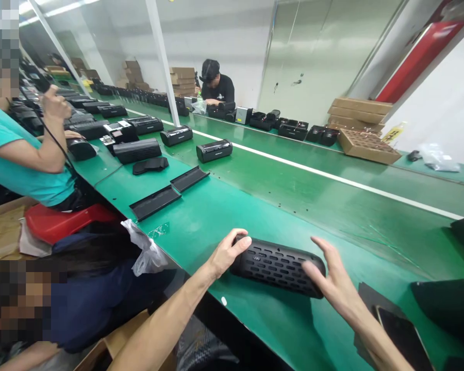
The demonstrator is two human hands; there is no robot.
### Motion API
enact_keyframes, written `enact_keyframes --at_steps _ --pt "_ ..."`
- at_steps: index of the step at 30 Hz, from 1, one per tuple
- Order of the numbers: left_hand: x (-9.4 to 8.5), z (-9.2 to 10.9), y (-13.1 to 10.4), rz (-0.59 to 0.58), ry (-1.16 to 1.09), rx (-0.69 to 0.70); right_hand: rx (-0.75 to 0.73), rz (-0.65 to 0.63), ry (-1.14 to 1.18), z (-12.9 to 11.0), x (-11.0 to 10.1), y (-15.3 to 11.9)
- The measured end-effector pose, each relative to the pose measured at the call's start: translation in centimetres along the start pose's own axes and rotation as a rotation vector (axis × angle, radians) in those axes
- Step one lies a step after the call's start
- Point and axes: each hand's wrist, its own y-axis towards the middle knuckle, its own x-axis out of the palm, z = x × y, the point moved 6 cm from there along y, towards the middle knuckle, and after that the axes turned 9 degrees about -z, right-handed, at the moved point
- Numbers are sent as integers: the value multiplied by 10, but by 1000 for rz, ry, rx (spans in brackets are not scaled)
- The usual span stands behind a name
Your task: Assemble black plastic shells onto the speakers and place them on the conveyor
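Note:
A black portable speaker point(274, 265) with a slotted grille lies on the green workbench in front of me. My left hand point(232, 252) is closed around its left end, the thumb on top and the other fingers partly hidden behind it. At the opposite end, my right hand point(330, 273) has its thumb and fingers spread apart, slightly blurred. Its thumb overlaps the grille in view; whether it touches is unclear. Two long black panels point(156, 201) lie farther along the bench to the left.
More speakers point(214, 150) stand along the green bench point(201, 226). A phone point(402, 335) lies near my right forearm, with dark casings point(448, 309) beyond. A co-worker in teal point(27, 149) sits left; another in black point(220, 90) works across. Cardboard trays point(367, 146) are at the far right.

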Motion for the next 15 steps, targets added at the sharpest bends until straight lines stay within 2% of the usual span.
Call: enact_keyframes --at_steps 4,6,8,10,12,15 --pt "-3 0 17 -24 22 1 -451 -243 -696 -40 18 -7" --pt "-7 -5 26 -12 -48 -22 -498 -283 -810 -46 20 3" --pt "-15 -10 29 43 -149 -38 -414 -278 -747 -47 8 27" --pt "-27 -13 26 115 -198 -19 -274 -197 -653 -44 -15 61" --pt "-38 -13 18 147 -173 6 -108 -44 -602 -38 -47 102" --pt "-48 -15 3 128 -108 -15 194 241 -539 -25 -97 160"
